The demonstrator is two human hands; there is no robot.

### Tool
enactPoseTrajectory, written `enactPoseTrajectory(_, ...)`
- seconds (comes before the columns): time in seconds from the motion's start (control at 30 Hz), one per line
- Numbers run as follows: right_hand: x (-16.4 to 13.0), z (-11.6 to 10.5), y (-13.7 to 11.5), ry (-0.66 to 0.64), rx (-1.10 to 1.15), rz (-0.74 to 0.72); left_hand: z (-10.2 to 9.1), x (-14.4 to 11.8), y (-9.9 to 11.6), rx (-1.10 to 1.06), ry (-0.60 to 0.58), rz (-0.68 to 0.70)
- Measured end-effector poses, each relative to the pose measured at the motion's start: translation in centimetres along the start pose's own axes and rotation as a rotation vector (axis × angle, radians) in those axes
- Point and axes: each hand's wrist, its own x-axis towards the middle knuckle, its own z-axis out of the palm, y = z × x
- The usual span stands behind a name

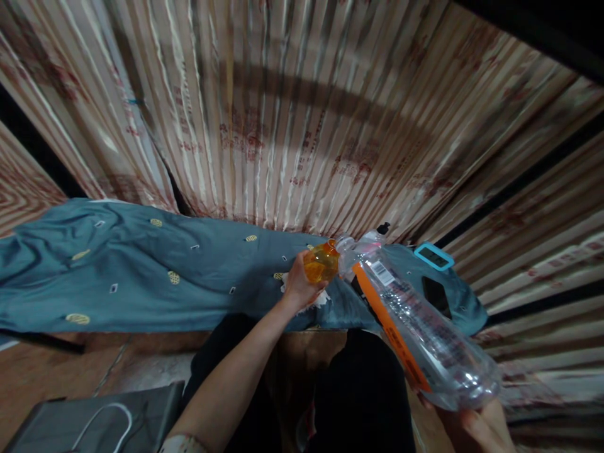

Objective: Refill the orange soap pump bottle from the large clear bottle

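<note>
- Holding a small amber bottle (321,263) in the left hand (297,286), the person has its fingers closed round the lower part of it, out over the near edge of a surface spread with a teal cloth (141,277).
- The right hand (486,425) grips the base of a large clear plastic bottle (415,327) — only part of that hand shows at the bottom right edge, its fingers wrapped under the bottle's bottom end.
- That clear bottle lies tilted, base near and right, neck far and left, so that its mouth meets the mouth of the amber bottle; the two touch or nearly touch, and I cannot tell which.
- It has an orange strip and a barcode label along its side and looks nearly empty.
- To do this well, I judge, the two mouths should stay lined up and steady — the big bottle is held only at its far-from-the-neck end, so a small wobble of the right hand would swing the neck wide.
- Tipping slowly would spare the cloth beneath from spills.
- Just right of the bottles on the cloth lie a dark phone (436,296) and a teal-framed device (434,257); a striped curtain (302,113) hangs behind.
</note>
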Motion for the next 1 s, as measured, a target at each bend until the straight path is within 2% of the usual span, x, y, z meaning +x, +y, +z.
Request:
enactPoseTrajectory(0.17,0.6,-0.8,0.4,0.063,0.024,0.137,0.1,0.0,-0.2,-0.003,0.006,0.005)
enactPoseTrajectory(0.5,1.4,-0.8,0.8,0.137,-0.03,0.13,-0.1,-0.1,0.0,-0.036,-0.002,0.024)
enactPoseTrajectory(0.67,1.6,-1.8,2.2,0.066,-0.113,0.07,0.0,0.0,0.0,-0.022,0.007,0.018)
enactPoseTrajectory(0.8,2.1,-3.0,2.3,0.03,-0.146,0.005,0.0,-0.1,-0.1,-0.033,-0.005,0.014)
enactPoseTrajectory(1.0,2.1,-3.5,2.4,-0.023,-0.144,0.045,-0.1,-0.1,-0.1,-0.031,-0.012,0.015)
